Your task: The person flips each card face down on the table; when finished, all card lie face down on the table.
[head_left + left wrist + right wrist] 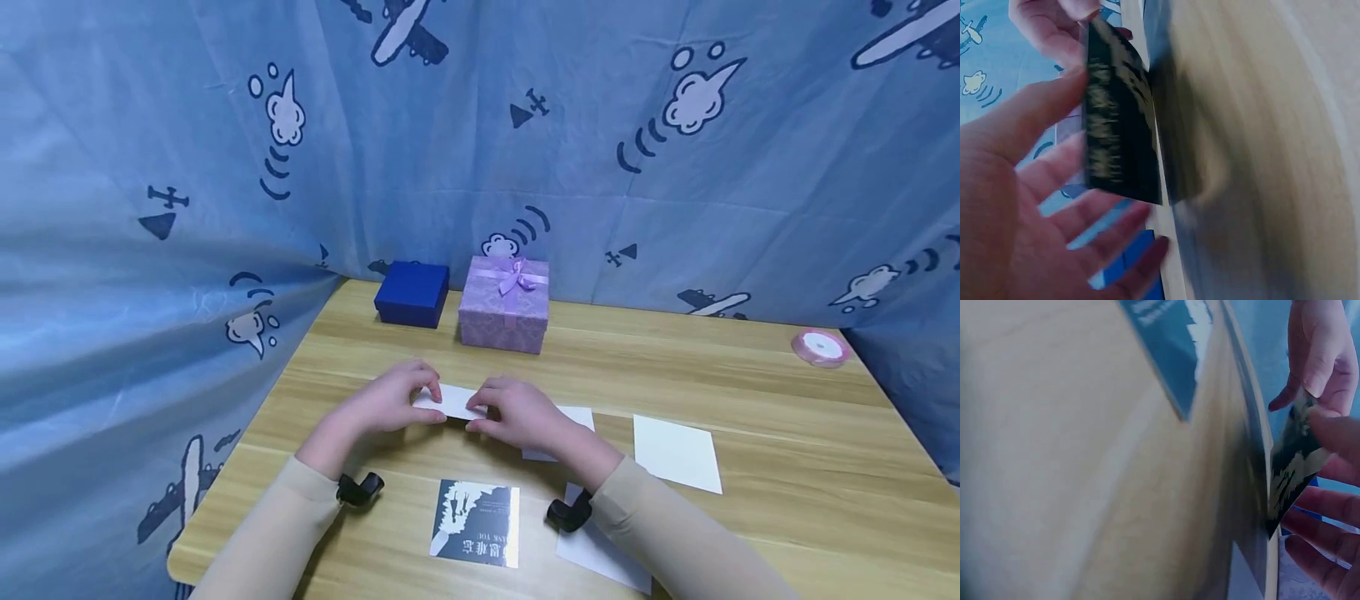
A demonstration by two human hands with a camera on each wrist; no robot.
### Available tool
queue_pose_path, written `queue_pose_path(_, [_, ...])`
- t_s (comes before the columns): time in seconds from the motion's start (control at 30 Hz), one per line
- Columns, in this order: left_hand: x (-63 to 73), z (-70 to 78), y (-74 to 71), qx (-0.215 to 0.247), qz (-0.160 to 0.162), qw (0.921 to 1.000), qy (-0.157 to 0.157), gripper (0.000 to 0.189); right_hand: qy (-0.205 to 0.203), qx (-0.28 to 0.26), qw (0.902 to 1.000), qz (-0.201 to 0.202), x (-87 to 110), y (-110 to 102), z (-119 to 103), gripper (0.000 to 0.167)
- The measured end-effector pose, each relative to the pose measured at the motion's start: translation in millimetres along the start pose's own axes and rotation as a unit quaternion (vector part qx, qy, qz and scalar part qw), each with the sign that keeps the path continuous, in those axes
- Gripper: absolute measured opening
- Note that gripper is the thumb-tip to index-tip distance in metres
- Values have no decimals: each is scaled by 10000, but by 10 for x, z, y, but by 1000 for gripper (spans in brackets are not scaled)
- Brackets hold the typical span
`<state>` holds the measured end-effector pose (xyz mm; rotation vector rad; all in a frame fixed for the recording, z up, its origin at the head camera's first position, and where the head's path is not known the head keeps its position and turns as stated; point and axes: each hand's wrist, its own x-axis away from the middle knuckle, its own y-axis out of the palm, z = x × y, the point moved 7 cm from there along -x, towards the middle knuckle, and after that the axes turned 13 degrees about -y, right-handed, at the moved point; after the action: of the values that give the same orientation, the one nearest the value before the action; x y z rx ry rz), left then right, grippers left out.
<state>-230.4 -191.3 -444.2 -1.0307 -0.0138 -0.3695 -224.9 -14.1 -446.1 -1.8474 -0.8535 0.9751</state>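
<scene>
Between both hands a printed card (455, 401) is held tilted over the wooden table, its white back showing in the head view. Both wrist views show its dark printed face with pale lettering, as in the left wrist view of the card (1116, 119). The left hand (393, 398) pinches one end between thumb and fingers. At the other end the right hand (521, 412) pinches it likewise. Nearer the body lies a dark card (476, 523) reading "THANK YOU", face up. A white card (577, 417) lies partly hidden behind the right hand and forearm.
Two more white cards lie to the right, one farther off (677, 452), the other card (603, 550) under the right forearm. A blue box (412, 293) and a purple gift box (504, 304) with a bow stand at the back. A pink ribbon roll (821, 347) rests far right.
</scene>
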Motion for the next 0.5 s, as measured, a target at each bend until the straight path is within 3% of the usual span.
queue_pose_path(0.17, [14, -67, 132, -250, -447, 9984, -256, 28, -73, 63, 9989, -450, 36, 130, -24, 28])
queue_pose_path(0.5, [77, -40, 124, -258, -233, 9989, -330, 25, 315, -275, 9976, -560, 95, 32, -10, 28])
